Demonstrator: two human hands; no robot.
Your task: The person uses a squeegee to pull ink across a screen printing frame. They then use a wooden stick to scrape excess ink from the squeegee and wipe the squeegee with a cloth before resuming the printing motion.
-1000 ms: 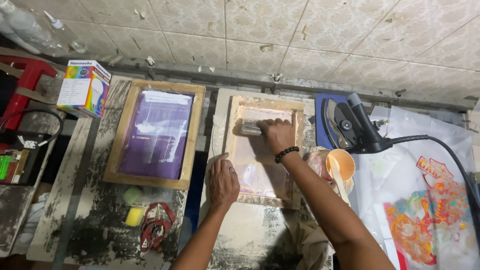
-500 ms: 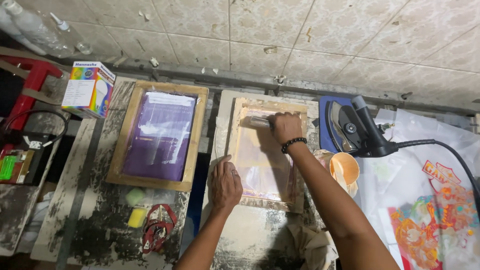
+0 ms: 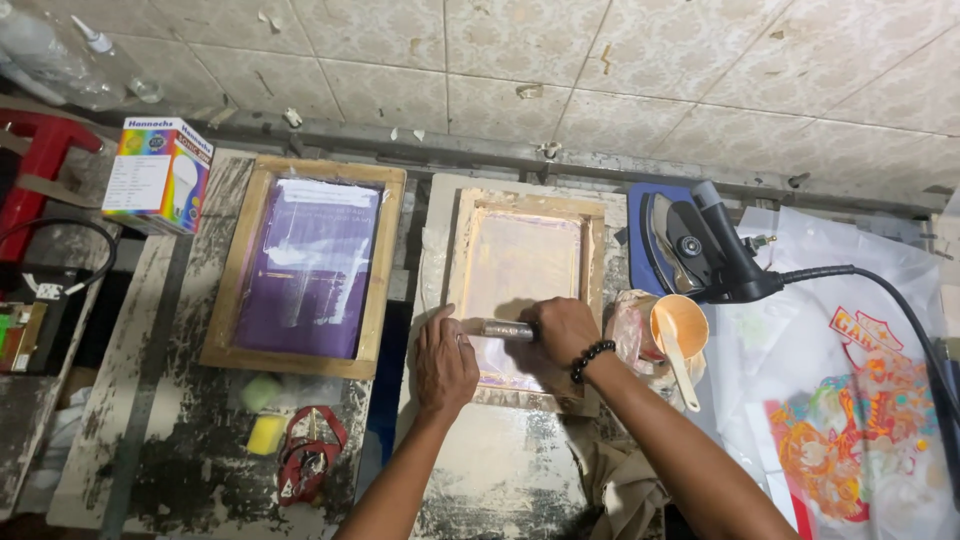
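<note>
On worktop (image 3: pixel 500 490), middle frame (image 3: pixel 525 290) under my hands. Right hand (image 3: pixel 565 330) closed round squeegee (image 3: pixel 503 329), low on mesh. Left hand (image 3: pixel 445 365) flat, fingers spread, pressing frame's near-left edge, touching squeegee end. Purple frame (image 3: pixel 305 265) left; iron (image 3: pixel 685 240), cup (image 3: pixel 680 325) right.

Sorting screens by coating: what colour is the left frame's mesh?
Purple mesh, clearest in the head view.

We count two wooden-framed printing screens, one with purple mesh (image 3: pixel 308 265) and one with pale mesh (image 3: pixel 525 260); one black clothes iron (image 3: pixel 690 245); one orange plastic cup (image 3: pixel 680 325); one colourful cardboard box (image 3: pixel 160 172); two hands.
</note>
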